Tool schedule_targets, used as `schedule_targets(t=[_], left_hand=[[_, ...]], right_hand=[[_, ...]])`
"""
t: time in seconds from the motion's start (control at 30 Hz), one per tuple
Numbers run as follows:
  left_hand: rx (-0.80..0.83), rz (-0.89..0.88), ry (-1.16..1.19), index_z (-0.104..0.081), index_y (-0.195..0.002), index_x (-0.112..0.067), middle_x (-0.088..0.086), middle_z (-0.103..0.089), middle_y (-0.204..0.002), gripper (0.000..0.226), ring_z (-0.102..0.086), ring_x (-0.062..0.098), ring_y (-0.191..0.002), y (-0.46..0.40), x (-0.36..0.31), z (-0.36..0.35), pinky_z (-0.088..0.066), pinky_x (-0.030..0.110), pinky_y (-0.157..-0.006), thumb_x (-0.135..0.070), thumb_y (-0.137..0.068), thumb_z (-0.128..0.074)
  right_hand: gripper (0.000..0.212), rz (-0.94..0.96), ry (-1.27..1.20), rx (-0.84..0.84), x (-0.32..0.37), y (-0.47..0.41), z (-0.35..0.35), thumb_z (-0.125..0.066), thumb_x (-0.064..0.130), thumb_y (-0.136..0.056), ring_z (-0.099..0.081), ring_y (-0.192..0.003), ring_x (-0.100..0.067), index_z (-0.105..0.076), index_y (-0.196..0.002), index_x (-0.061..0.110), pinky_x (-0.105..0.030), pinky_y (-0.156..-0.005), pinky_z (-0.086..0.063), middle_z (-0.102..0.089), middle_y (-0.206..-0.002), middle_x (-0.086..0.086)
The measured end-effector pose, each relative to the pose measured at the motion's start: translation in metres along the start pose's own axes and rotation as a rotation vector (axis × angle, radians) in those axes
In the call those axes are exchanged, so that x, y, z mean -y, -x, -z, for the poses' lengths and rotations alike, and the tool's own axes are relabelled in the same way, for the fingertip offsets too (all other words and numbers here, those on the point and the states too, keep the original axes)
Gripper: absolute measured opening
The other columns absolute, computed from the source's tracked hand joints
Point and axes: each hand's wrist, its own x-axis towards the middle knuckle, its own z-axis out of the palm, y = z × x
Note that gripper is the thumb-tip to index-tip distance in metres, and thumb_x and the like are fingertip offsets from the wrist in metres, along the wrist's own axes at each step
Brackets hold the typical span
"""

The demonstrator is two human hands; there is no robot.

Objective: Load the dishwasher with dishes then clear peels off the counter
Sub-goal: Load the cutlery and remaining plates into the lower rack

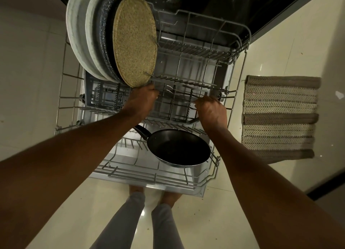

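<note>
Gripping the upper rack's (186,91) front wire, the left hand (142,97) and right hand (211,108) curl round it, probably to slide it, while plates (104,35) stand upper left and the frying pan (179,148) lies below.

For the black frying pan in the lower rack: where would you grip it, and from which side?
Probably by its handle, coming from the left. The frying pan lies bowl-up on the lower rack with the handle pointing up-left, partly under the left forearm. The broad round rim gives fingers little to curl around, while the handle sticks clear of the tines.
</note>
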Motion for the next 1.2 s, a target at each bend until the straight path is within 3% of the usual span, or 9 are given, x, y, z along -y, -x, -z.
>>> schedule_targets(t=[0.1, 0.2, 0.27, 0.4, 0.6, 0.77, 1.07, 1.2], left_hand=[[-0.007, 0.033, 0.003, -0.066, -0.1, -0.004, 0.017, -0.061, -0.105, 0.022, -0.058, 0.037, -0.091, 0.008, -0.007, 0.015, -0.037, 0.039, -0.071, -0.007, -0.096, -0.045], [0.027, -0.003, -0.012, -0.068, -0.093, -0.006, 0.013, -0.063, -0.098, 0.016, -0.065, 0.034, -0.078, 0.022, -0.018, 0.033, -0.042, 0.035, -0.058, 0.006, -0.082, -0.065], [0.027, -0.013, 0.001, -0.068, -0.09, -0.007, 0.011, -0.064, -0.095, 0.017, -0.067, 0.034, -0.075, 0.033, -0.026, 0.045, -0.045, 0.035, -0.056, 0.006, -0.08, -0.068], [0.026, -0.043, 0.016, -0.065, -0.09, -0.009, 0.011, -0.067, -0.096, 0.014, -0.067, 0.033, -0.082, 0.06, -0.048, 0.075, -0.048, 0.036, -0.064, 0.004, -0.083, -0.066], [0.172, -0.042, -0.019, -0.065, -0.107, -0.011, 0.007, -0.065, -0.11, 0.019, -0.067, 0.029, -0.096, 0.104, -0.086, 0.138, -0.052, 0.038, -0.075, -0.005, -0.088, -0.063], [0.17, -0.043, -0.015, -0.065, -0.114, -0.012, 0.008, -0.067, -0.109, 0.022, -0.066, 0.026, -0.095, 0.154, -0.115, 0.197, -0.057, 0.04, -0.082, -0.01, -0.093, -0.06], [0.033, 0.063, 0.129, -0.069, -0.104, -0.01, 0.011, -0.07, -0.099, 0.016, -0.068, 0.03, -0.086, 0.253, -0.142, 0.316, -0.057, 0.042, -0.074, -0.01, -0.096, -0.055], [-0.019, 0.088, 0.135, -0.068, -0.101, -0.007, 0.009, -0.067, -0.098, 0.014, -0.064, 0.024, -0.084, 0.291, -0.141, 0.357, -0.045, 0.03, -0.067, -0.013, -0.099, -0.056]], right_hand=[[0.031, -0.014, -0.017, -0.022, -0.002, 0.011, 0.005, -0.073, 0.008, -0.091, -0.064, -0.105, -0.026, -0.067, -0.12, 0.014, -0.037, -0.075, -0.061, -0.066, -0.112, -0.007], [0.01, -0.025, -0.054, -0.028, 0.002, 0.028, 0.016, -0.069, 0.006, -0.093, -0.067, -0.095, -0.027, -0.071, -0.102, 0.011, -0.041, -0.071, -0.062, -0.067, -0.099, -0.006], [0.008, -0.016, -0.063, -0.005, 0.005, 0.04, 0.027, -0.071, 0.007, -0.092, -0.069, -0.09, -0.026, -0.073, -0.099, 0.012, -0.04, -0.072, -0.061, -0.069, -0.096, -0.006], [0.01, -0.037, -0.127, -0.021, 0.017, 0.061, 0.059, -0.068, 0.012, -0.094, -0.069, -0.088, -0.024, -0.076, -0.1, 0.014, -0.034, -0.074, -0.06, -0.073, -0.098, -0.005], [0.015, -0.107, -0.238, 0.007, 0.052, 0.099, 0.129, -0.061, 0.021, -0.101, -0.067, -0.086, -0.017, -0.074, -0.105, 0.018, -0.031, -0.081, -0.058, -0.073, -0.1, -0.001], [0.013, -0.15, -0.27, 0.034, 0.087, 0.141, 0.194, -0.062, 0.022, -0.099, -0.065, -0.086, -0.016, -0.072, -0.106, 0.019, -0.031, -0.084, -0.056, -0.071, -0.098, -0.001], [0.008, -0.285, -0.389, -0.063, 0.172, 0.234, 0.299, -0.065, 0.017, -0.096, -0.067, -0.078, -0.017, -0.073, -0.097, 0.019, -0.035, -0.075, -0.06, -0.072, -0.091, -0.001], [0.011, -0.337, -0.434, -0.087, 0.207, 0.271, 0.331, -0.064, 0.017, -0.096, -0.067, -0.076, -0.018, -0.074, -0.096, 0.02, -0.037, -0.073, -0.06, -0.073, -0.088, -0.001]])
